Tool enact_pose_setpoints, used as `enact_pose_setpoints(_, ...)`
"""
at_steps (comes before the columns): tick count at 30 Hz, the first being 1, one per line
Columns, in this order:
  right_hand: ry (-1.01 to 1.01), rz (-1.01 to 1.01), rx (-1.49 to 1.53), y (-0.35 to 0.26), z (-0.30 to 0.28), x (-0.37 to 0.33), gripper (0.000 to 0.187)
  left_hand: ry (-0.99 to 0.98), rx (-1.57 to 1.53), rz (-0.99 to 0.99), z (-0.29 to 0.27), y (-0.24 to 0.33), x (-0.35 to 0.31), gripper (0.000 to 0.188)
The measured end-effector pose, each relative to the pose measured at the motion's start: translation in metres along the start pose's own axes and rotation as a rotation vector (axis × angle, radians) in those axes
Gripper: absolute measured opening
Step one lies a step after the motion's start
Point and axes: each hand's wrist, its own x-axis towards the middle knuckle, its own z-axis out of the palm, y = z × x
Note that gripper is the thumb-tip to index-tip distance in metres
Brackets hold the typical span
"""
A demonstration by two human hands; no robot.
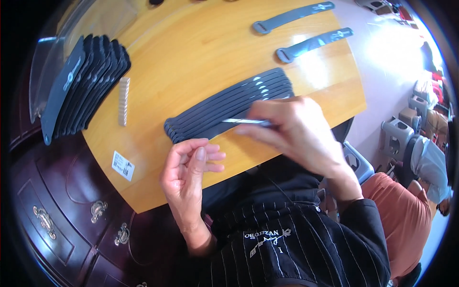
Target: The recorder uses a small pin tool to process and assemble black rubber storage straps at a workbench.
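Several dark grey straps (224,106) lie overlapped in a row across the table, with small pale marks toward their right ends. Over the row's near right part, my right hand (291,129) is closed in a pinch, slightly blurred. From its fingers a slim, pale silvery tool (239,121) points left; its exact kind is unclear. My left hand (189,174) is raised by the near left end of the row, fingers loosely bent and apart, with nothing visible in it. Two single straps with a loop at one end, a farther strap (294,18) and a nearer strap (313,45), lie at the far right.
At the left a bundle of dark straps (88,86) leans beside clear plastic (45,71). A short ridged bar (124,101) and a white printed card (123,166) lie on the wooden table (191,48). Dark drawers (62,210) stand left; a person (397,215) and grey stools (397,136) are right.
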Motion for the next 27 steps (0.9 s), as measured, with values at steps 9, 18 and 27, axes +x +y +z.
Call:
enact_pose_setpoints(9,-0.037,0.015,0.012,0.015,0.016,0.016,0.034,-0.048,-0.118,-0.180,-0.011,-0.004,0.018,0.023)
enact_pose_setpoints(18,0.096,0.088,0.001,0.037,-0.016,0.000,0.033,-0.118,-0.171,-0.188,-0.019,-0.004,0.018,0.025)
enact_pose_setpoints(27,0.453,-0.094,-0.154,0.081,-0.054,0.012,0.022,-0.354,-0.697,-0.316,-0.056,-0.018,0.029,0.032)
